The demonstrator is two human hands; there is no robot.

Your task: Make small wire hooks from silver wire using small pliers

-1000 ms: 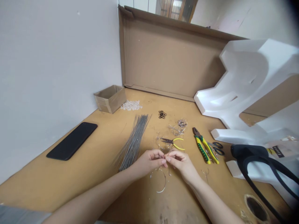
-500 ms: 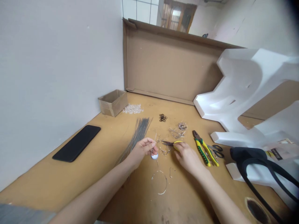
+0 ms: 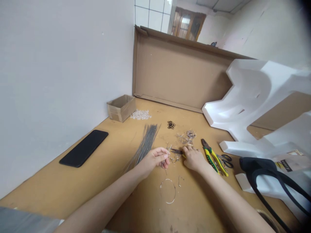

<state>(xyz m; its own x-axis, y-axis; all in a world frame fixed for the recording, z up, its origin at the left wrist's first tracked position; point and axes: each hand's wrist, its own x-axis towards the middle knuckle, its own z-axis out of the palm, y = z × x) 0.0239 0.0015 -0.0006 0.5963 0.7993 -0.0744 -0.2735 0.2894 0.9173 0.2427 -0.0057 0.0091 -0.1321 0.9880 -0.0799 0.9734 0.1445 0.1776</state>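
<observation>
My left hand (image 3: 155,158) is pinched shut on a thin piece of wire near the bundle of straight grey wires (image 3: 145,144). My right hand (image 3: 193,157) rests closed over the small yellow-handled pliers (image 3: 176,151), whose dark jaws stick out to the left. A bent wire ring (image 3: 168,190) lies on the wooden table (image 3: 102,174) just in front of both hands, with a short hooked wire piece (image 3: 180,180) beside it.
Green-and-yellow pliers (image 3: 213,157) and scissors (image 3: 225,158) lie right of my hand. A tangle of wire bits (image 3: 186,137), black rings (image 3: 171,124), clear beads (image 3: 141,114), a small cardboard box (image 3: 121,107), a black phone (image 3: 84,148), white foam (image 3: 252,97) and a black bag (image 3: 269,171) surround them.
My hands parted from a shared pinch over the wire ring. The right hand went forward onto the yellow pliers, and the left moved forward with a wire piece. The view tilted up.
</observation>
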